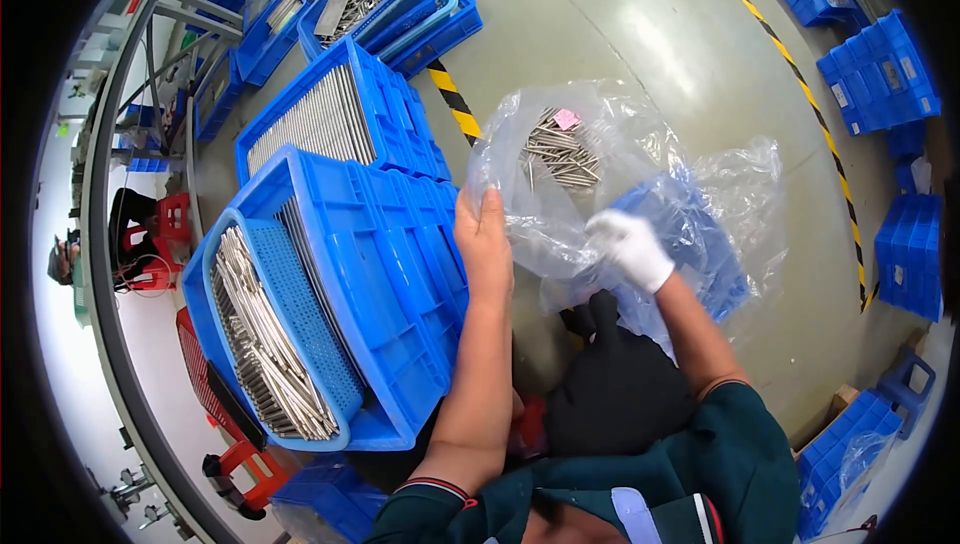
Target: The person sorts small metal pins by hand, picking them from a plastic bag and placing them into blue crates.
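A wide, clear plastic bag (625, 134) has its left edge grasped by the bare fingers of the left hand (484, 236), slim silvery metal rods (562, 156) inside beyond them, the white-gloved right hand (632, 249) at its near rim, finger grip blurred and impossible to tell, and stacked blue plastic crates (350, 234) left of the bare fingers.
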`<action>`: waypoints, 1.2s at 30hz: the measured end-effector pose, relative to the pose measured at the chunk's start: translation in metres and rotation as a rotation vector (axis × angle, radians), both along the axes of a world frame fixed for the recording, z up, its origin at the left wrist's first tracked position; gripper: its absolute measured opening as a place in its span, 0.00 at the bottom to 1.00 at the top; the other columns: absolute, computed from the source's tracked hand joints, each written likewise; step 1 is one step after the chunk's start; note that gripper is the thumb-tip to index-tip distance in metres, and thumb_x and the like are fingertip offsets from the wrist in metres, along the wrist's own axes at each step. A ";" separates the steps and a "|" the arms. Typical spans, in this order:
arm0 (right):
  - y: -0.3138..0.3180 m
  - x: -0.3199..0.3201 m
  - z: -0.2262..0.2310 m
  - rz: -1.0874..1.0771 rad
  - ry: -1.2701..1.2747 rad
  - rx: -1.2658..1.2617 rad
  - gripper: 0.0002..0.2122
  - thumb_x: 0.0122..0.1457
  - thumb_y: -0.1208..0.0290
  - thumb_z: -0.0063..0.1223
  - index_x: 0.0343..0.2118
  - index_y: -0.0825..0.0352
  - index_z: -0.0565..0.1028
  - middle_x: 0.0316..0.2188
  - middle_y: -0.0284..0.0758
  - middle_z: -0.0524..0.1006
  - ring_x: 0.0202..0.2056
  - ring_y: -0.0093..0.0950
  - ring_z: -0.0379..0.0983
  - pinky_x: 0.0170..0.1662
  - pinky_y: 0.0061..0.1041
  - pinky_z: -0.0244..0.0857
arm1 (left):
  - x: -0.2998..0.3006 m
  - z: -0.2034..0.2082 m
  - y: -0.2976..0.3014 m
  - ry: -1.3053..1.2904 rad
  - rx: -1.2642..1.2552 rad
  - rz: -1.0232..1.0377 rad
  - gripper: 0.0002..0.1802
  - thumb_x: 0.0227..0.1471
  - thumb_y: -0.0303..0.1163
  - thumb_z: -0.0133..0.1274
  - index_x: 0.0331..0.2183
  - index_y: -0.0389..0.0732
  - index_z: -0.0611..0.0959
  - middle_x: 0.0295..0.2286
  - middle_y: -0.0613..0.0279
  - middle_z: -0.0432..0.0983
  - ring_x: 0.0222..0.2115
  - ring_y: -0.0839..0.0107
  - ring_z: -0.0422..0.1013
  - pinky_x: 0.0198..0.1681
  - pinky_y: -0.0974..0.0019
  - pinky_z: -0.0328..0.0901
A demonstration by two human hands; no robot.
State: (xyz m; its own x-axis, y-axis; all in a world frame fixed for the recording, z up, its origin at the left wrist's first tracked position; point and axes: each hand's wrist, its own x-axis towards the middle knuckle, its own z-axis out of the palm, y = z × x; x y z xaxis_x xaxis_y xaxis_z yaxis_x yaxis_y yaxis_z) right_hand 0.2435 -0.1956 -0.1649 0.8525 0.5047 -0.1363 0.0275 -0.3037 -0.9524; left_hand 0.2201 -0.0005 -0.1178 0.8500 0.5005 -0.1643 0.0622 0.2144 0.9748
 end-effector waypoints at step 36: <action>0.063 0.080 -0.063 -0.192 -0.758 -0.112 0.14 0.48 0.73 0.48 0.41 0.64 0.71 0.40 0.40 0.72 0.42 0.31 0.68 0.46 0.28 0.61 | 0.040 -0.059 -0.042 0.001 0.297 0.034 0.18 0.38 0.21 0.41 0.37 0.33 0.73 0.27 0.43 0.72 0.32 0.51 0.70 0.36 0.59 0.63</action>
State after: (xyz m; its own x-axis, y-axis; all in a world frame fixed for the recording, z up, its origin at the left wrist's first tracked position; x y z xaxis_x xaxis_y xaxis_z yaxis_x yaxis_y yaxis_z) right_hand 0.3234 -0.1327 -0.2279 0.8040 0.3568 0.4756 0.5944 -0.4618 -0.6584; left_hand 0.2605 -0.0427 -0.1771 0.8316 0.5554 -0.0076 0.0612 -0.0780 0.9951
